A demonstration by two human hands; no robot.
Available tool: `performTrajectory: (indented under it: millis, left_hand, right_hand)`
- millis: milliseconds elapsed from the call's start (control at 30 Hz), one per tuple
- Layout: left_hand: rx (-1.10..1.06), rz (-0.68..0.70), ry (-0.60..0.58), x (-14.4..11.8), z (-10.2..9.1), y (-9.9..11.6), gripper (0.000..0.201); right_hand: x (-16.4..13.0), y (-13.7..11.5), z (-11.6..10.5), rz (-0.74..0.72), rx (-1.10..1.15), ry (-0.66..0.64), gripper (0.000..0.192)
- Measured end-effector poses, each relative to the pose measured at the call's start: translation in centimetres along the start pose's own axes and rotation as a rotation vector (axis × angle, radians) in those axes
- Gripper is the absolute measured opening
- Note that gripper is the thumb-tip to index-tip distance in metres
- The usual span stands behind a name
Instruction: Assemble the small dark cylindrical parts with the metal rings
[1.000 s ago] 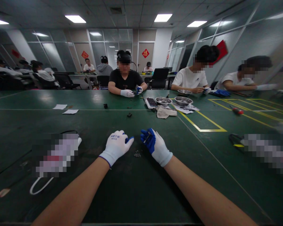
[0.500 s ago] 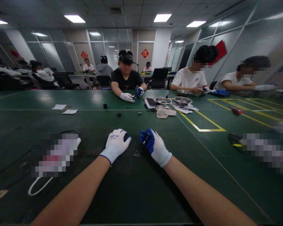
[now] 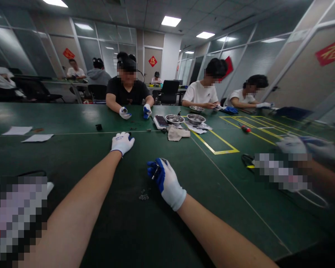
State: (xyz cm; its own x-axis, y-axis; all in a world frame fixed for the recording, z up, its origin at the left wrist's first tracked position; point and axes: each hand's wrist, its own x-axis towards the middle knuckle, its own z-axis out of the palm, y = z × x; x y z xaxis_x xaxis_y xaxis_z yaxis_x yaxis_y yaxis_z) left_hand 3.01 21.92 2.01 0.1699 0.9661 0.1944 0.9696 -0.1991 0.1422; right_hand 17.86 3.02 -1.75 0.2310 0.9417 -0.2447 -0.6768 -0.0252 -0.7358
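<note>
Both my hands wear white gloves with blue palms over a dark green table (image 3: pixel 72 156). My left hand (image 3: pixel 122 143) is stretched far forward, fingers curled down onto the table surface; whether anything is under them is hidden. My right hand (image 3: pixel 165 179) rests nearer to me and pinches a small metal pin (image 3: pixel 155 170) between thumb and fingers. A little pile of small dark rings (image 3: pixel 143 195) lies on the table just left of my right hand.
A person opposite handles small parts with gloved hands (image 3: pixel 125 112). Two metal bowls (image 3: pixel 175 119) (image 3: pixel 195 118), a phone-like device (image 3: pixel 161 121) and a cloth (image 3: pixel 176 133) lie beyond. Also present are a red-handled screwdriver (image 3: pixel 245 128), yellow tape lines (image 3: pixel 212 139), papers (image 3: pixel 37 137), a small black part (image 3: pixel 98 127), and another person's gloved hand (image 3: pixel 296 143) at right.
My left hand has left the ring pile and reached far forward across the table. My head turned right and dipped. My right hand kept its hold on the pin.
</note>
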Motion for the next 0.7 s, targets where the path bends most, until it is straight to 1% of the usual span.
performTrajectory:
  millis: [67, 167, 233, 333, 400, 500, 633, 700]
  left_hand:
    - [-0.03, 0.039, -0.011, 1.5, 0.5, 0.3, 0.057]
    - [-0.067, 0.071, -0.024, 2.4, 1.1, 0.4, 0.061]
    - [-0.086, 0.066, -0.035, 2.4, 1.2, 0.3, 0.057]
    - [-0.11, 0.04, -0.035, 1.3, 1.0, 0.2, 0.053]
    - [-0.129, 0.041, -0.026, 0.1, 0.8, 0.2, 0.051]
    - [-0.169, 0.08, -0.022, -2.8, 0.4, 0.6, 0.047]
    - [-0.224, 0.116, -0.045, -8.1, -0.3, 1.5, 0.043]
    - [-0.278, 0.18, -0.076, -11.4, -0.8, 2.1, 0.038]
  right_hand:
    - [-0.1, 0.1, 0.1, 0.011, -0.007, 0.01, 0.027]
    - [-0.5, 0.0, 0.2, 0.027, -0.001, -0.001, 0.029]
    - [-0.8, -0.3, 0.1, 0.043, 0.004, -0.001, 0.029]
    - [-0.9, -0.8, 0.0, 0.056, 0.0, 0.005, 0.026]
    - [-0.9, -1.1, 0.1, 0.051, -0.001, 0.003, 0.024]
    - [-0.9, -1.3, 0.2, 0.018, 0.005, -0.002, 0.023]
    - [-0.9, -1.5, 0.4, -0.02, -0.012, -0.021, 0.022]
    - [-0.9, -1.7, 0.4, -0.055, -0.026, -0.026, 0.021]
